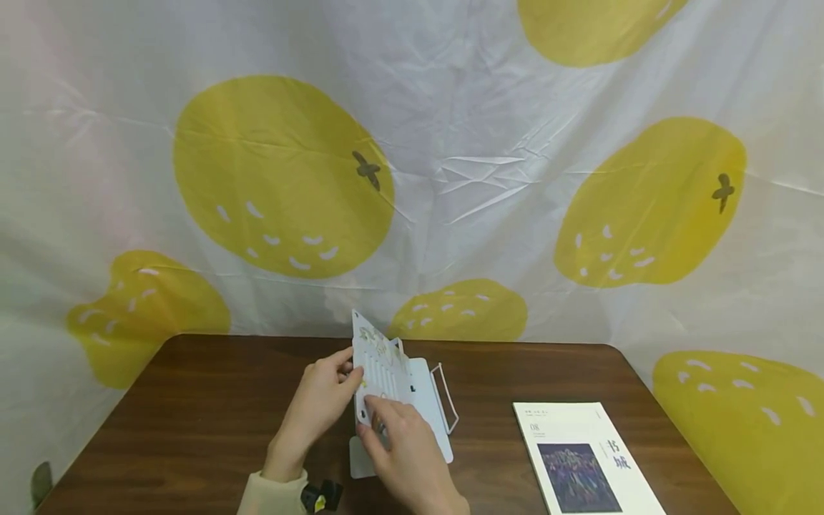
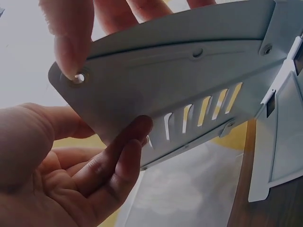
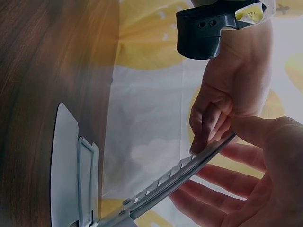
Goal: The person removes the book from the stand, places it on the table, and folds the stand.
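Observation:
A white metal book stand is on the brown table, its slotted, printed panel swung up at a steep angle from the flat base. My left hand pinches the panel's left edge between thumb and fingers. Lower on the same panel, my right hand grips the near edge, with its thumb on one side and fingers on the other. The panel's plain grey underside shows a row of slots and a corner hole in the left wrist view. A wire bracket stands out at the base's right side.
A white-covered book with a dark picture lies on the table to the right. The wooden table ends at a wall of white cloth printed with large yellow fruit. A black wrist camera sits on the left wrist.

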The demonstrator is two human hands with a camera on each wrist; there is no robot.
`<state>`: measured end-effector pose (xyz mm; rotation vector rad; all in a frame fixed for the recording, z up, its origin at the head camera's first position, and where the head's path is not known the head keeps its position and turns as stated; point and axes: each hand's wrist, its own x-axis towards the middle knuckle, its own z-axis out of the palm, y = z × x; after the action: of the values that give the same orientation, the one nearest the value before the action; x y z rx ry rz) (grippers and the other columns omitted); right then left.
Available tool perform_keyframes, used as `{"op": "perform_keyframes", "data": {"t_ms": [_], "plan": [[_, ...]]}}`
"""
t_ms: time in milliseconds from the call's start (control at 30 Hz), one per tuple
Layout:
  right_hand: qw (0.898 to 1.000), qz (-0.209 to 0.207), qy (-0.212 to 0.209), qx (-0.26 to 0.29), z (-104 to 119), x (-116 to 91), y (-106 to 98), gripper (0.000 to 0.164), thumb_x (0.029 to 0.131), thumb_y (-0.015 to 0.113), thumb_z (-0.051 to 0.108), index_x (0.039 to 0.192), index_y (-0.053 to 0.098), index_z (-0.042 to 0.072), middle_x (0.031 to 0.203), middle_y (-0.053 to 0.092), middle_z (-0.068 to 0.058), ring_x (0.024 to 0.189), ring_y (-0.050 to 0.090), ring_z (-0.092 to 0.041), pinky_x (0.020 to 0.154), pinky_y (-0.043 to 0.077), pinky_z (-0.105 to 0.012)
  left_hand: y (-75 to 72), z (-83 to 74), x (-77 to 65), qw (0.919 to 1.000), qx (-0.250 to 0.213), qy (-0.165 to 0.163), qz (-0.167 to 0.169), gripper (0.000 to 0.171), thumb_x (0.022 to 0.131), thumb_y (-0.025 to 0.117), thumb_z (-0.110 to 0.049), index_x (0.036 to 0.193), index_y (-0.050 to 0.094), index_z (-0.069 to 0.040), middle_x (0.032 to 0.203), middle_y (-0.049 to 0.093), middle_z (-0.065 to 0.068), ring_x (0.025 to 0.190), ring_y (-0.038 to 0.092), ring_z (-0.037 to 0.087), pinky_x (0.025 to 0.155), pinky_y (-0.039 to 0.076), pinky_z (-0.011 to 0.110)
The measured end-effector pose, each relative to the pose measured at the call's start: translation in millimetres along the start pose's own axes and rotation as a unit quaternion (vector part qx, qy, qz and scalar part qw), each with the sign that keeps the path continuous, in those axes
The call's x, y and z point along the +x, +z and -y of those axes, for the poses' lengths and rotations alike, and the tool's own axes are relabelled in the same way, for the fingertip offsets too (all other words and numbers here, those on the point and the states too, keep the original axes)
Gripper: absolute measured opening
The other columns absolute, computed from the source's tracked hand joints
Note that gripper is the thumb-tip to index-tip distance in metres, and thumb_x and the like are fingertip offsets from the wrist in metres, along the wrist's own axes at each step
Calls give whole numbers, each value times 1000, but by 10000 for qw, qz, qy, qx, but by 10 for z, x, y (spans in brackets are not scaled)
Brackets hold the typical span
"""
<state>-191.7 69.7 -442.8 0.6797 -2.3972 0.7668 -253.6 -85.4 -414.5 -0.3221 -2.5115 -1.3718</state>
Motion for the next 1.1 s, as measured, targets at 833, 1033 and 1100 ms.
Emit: {"op": "perform_keyframes", "data": {"t_ms": [833,1033,1100], "plan": [[9966,395,289,669,-126,-9,-40,29,96,62,20,120,68,6,111,70,-5,94,67,-19,83,54,-36,-81,95,-53,9995,-14,-288,136,42,88,61,-3,126,58,13,99,71,18,90,70,25,78,56,41],[9940,381,569,857,-243,-21,-70,28,95,63,17,119,68,4,115,69,-7,96,67,-22,84,54,-39,-94,113,-60,9992,-61,-355,151,42,87,62,-3,125,58,13,97,71,17,89,70,25,77,56,41],[9936,355,665,836,-297,-31,-73,28,95,64,17,119,68,4,115,69,-7,98,66,-22,86,53,-41,-96,127,-65,9992,-63,-367,153,42,87,62,-2,125,58,13,97,71,18,88,70,25,77,56,41]]}}
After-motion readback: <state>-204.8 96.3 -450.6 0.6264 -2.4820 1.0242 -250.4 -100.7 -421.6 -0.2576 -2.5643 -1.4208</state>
